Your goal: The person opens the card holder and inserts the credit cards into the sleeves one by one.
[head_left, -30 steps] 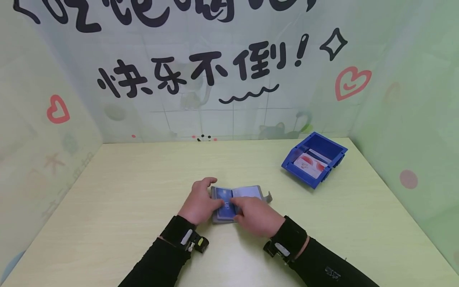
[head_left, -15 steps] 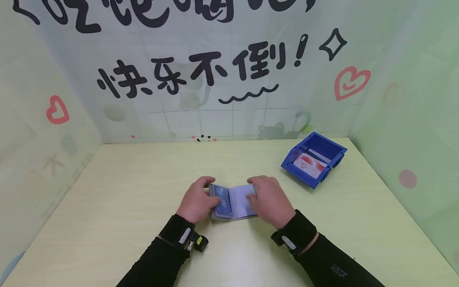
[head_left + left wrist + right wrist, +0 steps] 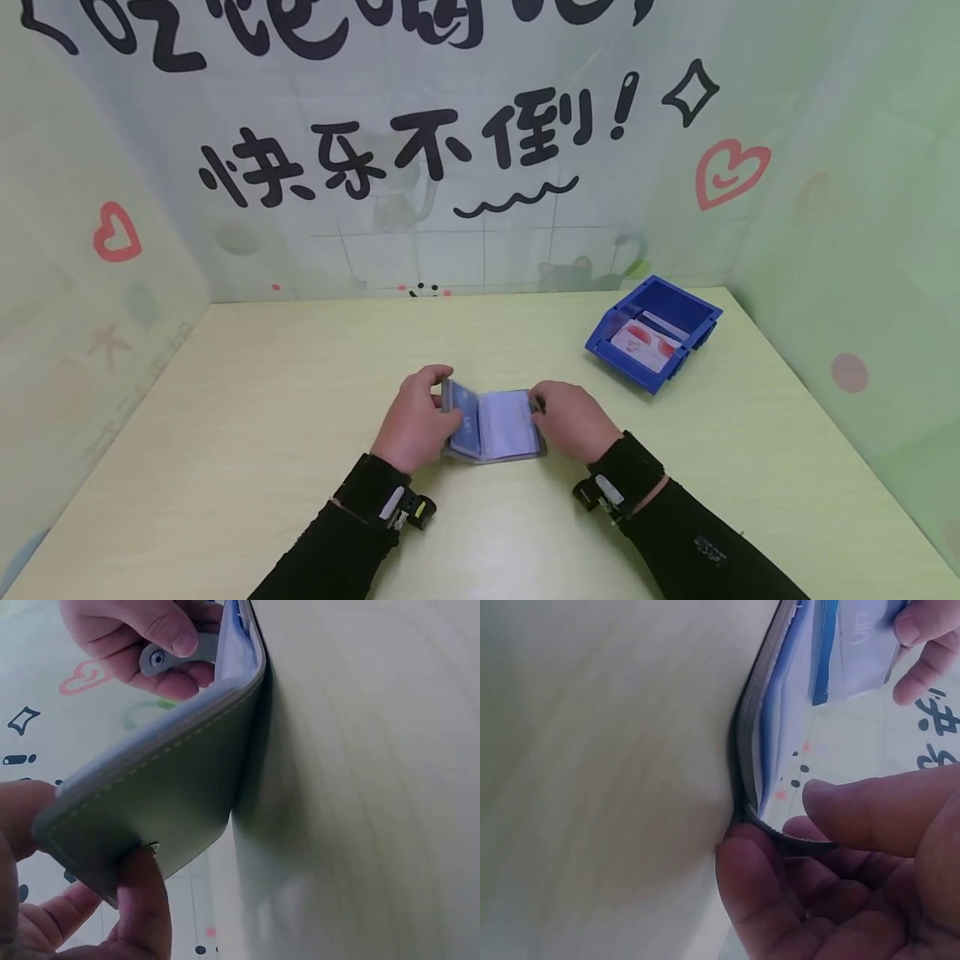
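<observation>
Both hands are on the grey card holder (image 3: 495, 425), which sits open like a little book near the front middle of the pale wooden table (image 3: 262, 400). The left hand (image 3: 415, 421) pinches the left cover, lifted off the table, with a blue card (image 3: 467, 427) showing in the sleeves. The right hand (image 3: 573, 421) has fingers curled round the right edge by the snap tab (image 3: 176, 656). Well off to the right sits a blue bin (image 3: 654, 333) with more cards (image 3: 645, 343) in it.
</observation>
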`<state>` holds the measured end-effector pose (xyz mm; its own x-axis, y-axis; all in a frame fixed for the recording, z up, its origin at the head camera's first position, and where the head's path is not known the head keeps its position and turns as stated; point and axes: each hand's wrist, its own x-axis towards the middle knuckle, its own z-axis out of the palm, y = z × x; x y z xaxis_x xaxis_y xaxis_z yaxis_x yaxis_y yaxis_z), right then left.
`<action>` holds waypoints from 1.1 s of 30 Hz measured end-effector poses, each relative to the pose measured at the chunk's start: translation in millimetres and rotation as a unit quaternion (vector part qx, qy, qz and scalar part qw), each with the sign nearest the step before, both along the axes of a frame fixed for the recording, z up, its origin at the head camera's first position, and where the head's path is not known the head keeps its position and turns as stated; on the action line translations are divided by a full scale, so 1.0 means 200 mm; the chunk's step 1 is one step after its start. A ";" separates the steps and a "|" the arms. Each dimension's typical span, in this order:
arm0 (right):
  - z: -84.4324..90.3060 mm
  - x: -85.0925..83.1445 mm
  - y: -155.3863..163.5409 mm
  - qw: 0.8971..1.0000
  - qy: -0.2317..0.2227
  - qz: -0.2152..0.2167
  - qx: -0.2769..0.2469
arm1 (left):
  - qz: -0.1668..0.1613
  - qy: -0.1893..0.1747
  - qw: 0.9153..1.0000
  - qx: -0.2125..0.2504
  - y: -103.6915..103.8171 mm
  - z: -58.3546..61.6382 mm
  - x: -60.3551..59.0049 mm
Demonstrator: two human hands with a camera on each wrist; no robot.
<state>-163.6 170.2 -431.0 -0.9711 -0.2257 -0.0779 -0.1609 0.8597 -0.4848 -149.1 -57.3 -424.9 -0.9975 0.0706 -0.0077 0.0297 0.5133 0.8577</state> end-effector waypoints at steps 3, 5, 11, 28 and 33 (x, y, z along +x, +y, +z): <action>0.01 0.01 -0.01 1.000 -0.001 0.006 0.000 | -0.004 0.000 1.000 0.002 0.01 0.01 0.01; 0.02 0.01 -0.01 1.000 -0.002 0.008 0.001 | -0.005 0.001 1.000 0.002 0.02 0.01 0.02; 0.03 0.03 -0.01 1.000 -0.001 0.017 -0.004 | -0.013 0.003 1.000 0.017 0.05 0.01 0.04; 0.04 0.06 -0.05 0.999 0.004 0.038 -0.011 | -0.028 0.015 0.999 0.006 0.09 0.01 0.06; 0.04 0.06 -0.05 0.999 0.008 0.042 -0.015 | -0.050 0.011 0.999 0.005 0.09 0.00 0.07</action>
